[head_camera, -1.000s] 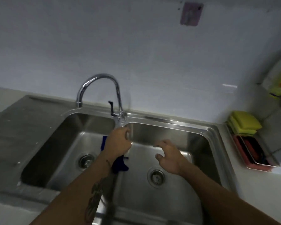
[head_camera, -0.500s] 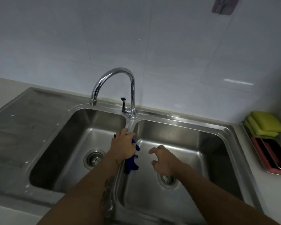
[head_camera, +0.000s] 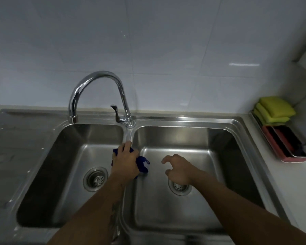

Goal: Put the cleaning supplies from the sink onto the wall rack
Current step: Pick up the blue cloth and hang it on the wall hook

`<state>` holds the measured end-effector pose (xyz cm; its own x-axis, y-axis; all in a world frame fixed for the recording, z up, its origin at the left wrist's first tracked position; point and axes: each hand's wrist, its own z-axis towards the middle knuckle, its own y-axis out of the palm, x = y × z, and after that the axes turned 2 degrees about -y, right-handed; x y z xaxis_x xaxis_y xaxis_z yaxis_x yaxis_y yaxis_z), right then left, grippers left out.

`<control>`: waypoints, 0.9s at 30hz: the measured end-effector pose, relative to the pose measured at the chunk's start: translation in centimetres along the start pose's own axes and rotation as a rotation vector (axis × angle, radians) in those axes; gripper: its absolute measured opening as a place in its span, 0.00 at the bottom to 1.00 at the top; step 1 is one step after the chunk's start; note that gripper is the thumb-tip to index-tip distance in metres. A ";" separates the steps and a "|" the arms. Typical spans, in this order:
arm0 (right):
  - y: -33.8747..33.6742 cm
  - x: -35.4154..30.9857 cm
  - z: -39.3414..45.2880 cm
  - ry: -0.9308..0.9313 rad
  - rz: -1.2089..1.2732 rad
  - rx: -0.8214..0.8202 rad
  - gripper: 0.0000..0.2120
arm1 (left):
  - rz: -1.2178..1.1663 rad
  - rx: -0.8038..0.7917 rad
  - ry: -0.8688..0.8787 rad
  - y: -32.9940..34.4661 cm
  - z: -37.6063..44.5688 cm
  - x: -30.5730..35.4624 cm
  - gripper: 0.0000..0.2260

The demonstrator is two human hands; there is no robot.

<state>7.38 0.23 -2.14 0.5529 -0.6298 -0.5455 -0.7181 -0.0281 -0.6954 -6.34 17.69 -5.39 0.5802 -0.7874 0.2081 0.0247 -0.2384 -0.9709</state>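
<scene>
Left hand [head_camera: 125,160] over the divider of the double steel sink [head_camera: 184,119], fingers closed on a dark blue cloth [head_camera: 141,164] that bunches out to the right of the knuckles. Right hand [head_camera: 179,169] hovers above the right basin's drain [head_camera: 179,187], fingers loosely curled and open, holding nothing. Yellow-green sponges [head_camera: 274,110] stacked in a red tray [head_camera: 279,152] on the bench, far right.

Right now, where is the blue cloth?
In the head view, the blue cloth sits on the divider between the two sink basins, below the faucet. The left hand is on it, and the right hand hovers beside it.
</scene>
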 end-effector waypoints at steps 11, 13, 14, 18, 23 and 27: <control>-1.1 -1.3 -4.0 -0.060 0.050 0.093 0.25 | -0.112 0.363 0.264 -8.0 -2.6 0.4 0.11; -1.0 -1.8 -4.4 -0.056 0.085 0.107 0.26 | -0.158 0.410 0.307 -10.1 -2.9 1.9 0.12; -0.9 -2.1 -4.6 -0.050 0.115 0.113 0.26 | -0.178 0.429 0.332 -11.0 -3.0 2.6 0.12; -1.3 -2.9 -5.2 -0.028 0.228 0.133 0.26 | -0.243 0.487 0.420 -14.3 -3.0 5.0 0.14; -2.0 -1.4 -5.9 0.025 0.323 0.131 0.31 | -0.354 0.529 0.435 -18.1 -2.5 7.6 0.15; -2.5 0.1 -6.2 0.069 0.415 0.181 0.39 | -0.648 0.522 0.393 -21.8 -2.7 10.7 0.14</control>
<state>6.57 -4.58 2.42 0.1997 -0.6097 -0.7671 -0.7844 0.3698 -0.4981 -2.83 12.90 18.32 0.0092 -0.7488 0.6628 0.6679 -0.4887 -0.5614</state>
